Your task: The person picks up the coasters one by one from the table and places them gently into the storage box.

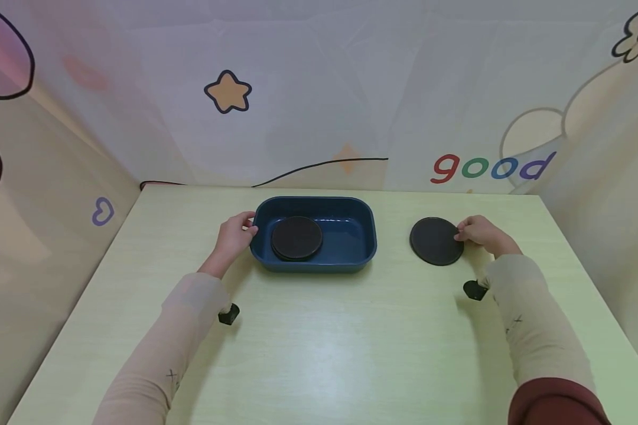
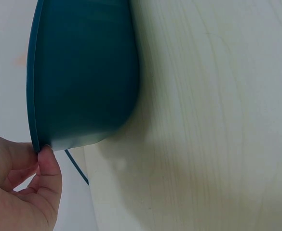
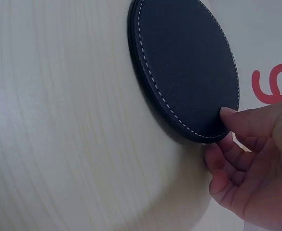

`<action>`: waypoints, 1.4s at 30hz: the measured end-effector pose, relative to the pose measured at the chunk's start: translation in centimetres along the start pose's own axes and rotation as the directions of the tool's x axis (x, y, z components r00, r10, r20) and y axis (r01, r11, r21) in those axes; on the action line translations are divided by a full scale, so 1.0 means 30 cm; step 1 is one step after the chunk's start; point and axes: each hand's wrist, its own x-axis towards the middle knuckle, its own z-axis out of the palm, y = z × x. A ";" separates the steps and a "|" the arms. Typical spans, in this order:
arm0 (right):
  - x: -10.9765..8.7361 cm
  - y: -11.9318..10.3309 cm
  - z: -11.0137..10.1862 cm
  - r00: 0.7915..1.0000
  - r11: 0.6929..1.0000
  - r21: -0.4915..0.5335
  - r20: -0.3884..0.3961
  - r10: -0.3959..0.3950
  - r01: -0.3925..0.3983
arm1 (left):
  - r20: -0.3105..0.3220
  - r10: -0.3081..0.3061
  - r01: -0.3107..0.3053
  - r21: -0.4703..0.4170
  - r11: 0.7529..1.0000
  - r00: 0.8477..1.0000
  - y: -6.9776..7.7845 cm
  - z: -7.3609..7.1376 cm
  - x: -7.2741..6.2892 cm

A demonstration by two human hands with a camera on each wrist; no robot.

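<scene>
A dark blue rectangular plastic bin [image 1: 345, 236] stands on the table, and my left hand [image 1: 236, 235] pinches its left rim between thumb and fingers. The left wrist view shows the bin's outer wall [image 2: 85, 72] and the left hand [image 2: 22, 187] at its rim. Inside the bin, on its left side, lie black round coasters [image 1: 296, 237], apparently stacked. To the right of the bin is another black round coaster [image 1: 435, 242] with white edge stitching. My right hand [image 1: 482, 234] pinches its right edge, thumb on top and fingers at the rim.
The pale wood-grain table [image 1: 319, 342] carries the bin and coaster near its back edge. Behind it hangs a printed cloth backdrop [image 1: 319, 88] with a star and the word "good". Small black devices [image 1: 228, 314] are worn at both wrists.
</scene>
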 end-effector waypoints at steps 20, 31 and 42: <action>-0.031 -0.017 -0.026 0.994 0.949 0.316 0.106 -0.037 0.001 | -0.005 0.018 -0.018 0.006 1.000 1.000 0.002 -0.002 -0.003; -0.060 -0.064 -0.046 0.990 0.855 0.515 0.082 -0.117 0.059 | 0.007 0.000 0.000 -0.007 1.000 1.000 0.004 -0.002 0.000; -0.076 -0.163 -0.023 0.971 0.678 0.724 0.050 -0.234 0.126 | 0.004 0.008 -0.008 -0.005 1.000 1.000 0.005 -0.001 0.000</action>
